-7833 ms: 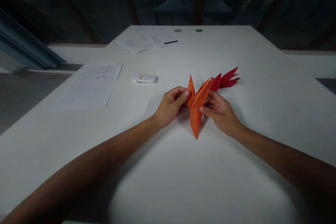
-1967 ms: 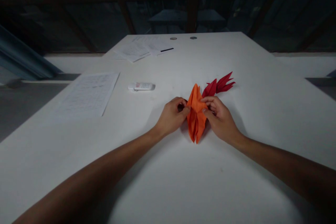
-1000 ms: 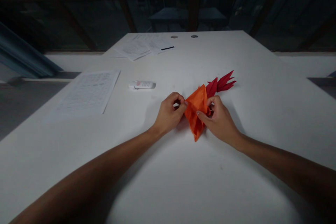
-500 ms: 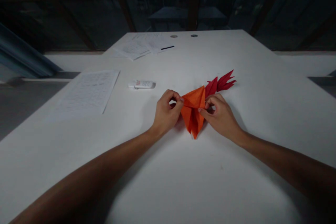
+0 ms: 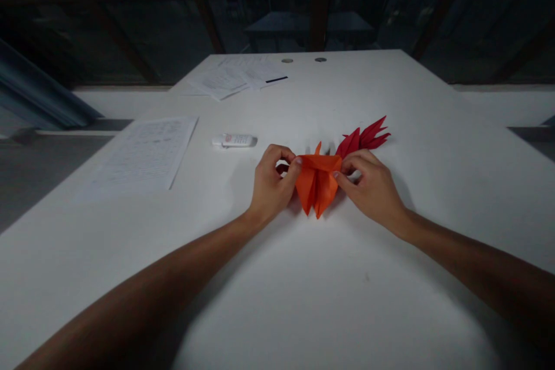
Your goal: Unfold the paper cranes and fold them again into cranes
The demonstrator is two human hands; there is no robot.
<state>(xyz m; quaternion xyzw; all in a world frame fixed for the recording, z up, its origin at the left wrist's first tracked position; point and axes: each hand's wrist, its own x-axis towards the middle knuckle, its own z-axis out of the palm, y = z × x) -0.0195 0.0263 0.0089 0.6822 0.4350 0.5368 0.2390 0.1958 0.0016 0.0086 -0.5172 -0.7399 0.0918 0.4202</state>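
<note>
A folded piece of orange paper (image 5: 318, 182) is held up between my two hands, just above the white table (image 5: 303, 300). My left hand (image 5: 274, 180) pinches its upper left corner between thumb and fingers. At the upper right corner, my right hand (image 5: 370, 186) grips the same paper in a pinch. Two pointed flaps hang down side by side, and a thin orange tip sticks up behind the top edge. Red folded paper (image 5: 366, 137) with several pointed ends lies just beyond my right hand.
A white tube (image 5: 236, 140) lies beyond my left hand. Printed sheets (image 5: 143, 150) are on the left, with more papers (image 5: 229, 76) at the far left under a dark strip (image 5: 276, 79). Two small round discs (image 5: 320, 59) sit near the far edge.
The orange paper's upper part has folded down from a tall point to a flatter top edge, and its lower flaps have spread apart. My hands have moved slightly away from each other.
</note>
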